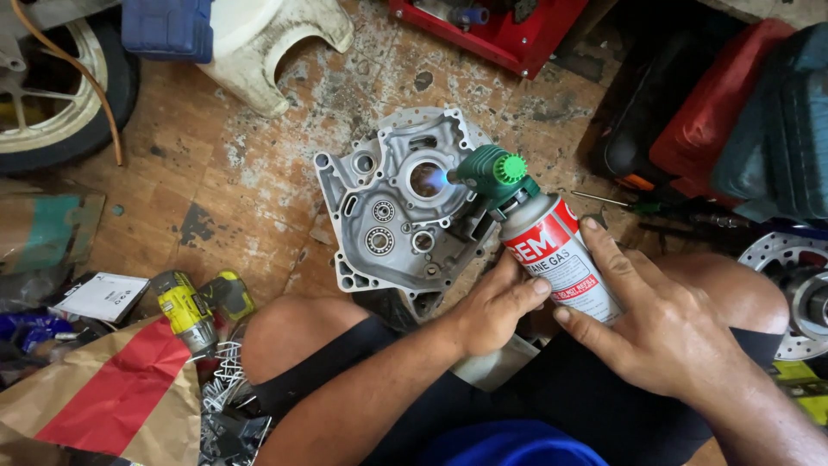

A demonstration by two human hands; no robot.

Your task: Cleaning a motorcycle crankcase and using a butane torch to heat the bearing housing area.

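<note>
The person sat low on the worn wooden floor, both hands wrapped around a red and white cylindrical metal gas canister topped with a green torch head. The left hand curled its fingers closed against the canister's lower side; the right hand gripped it from the other side, index finger stretched up along the wall. A small blue flame played into the large round bore of the grey cast-aluminium engine crankcase half, which lay flat just beyond the knees. The canister looked light, rigid and smooth, best held round its middle, clear of the hot nozzle. A yellow cordless drill lay well apart to the left.
</note>
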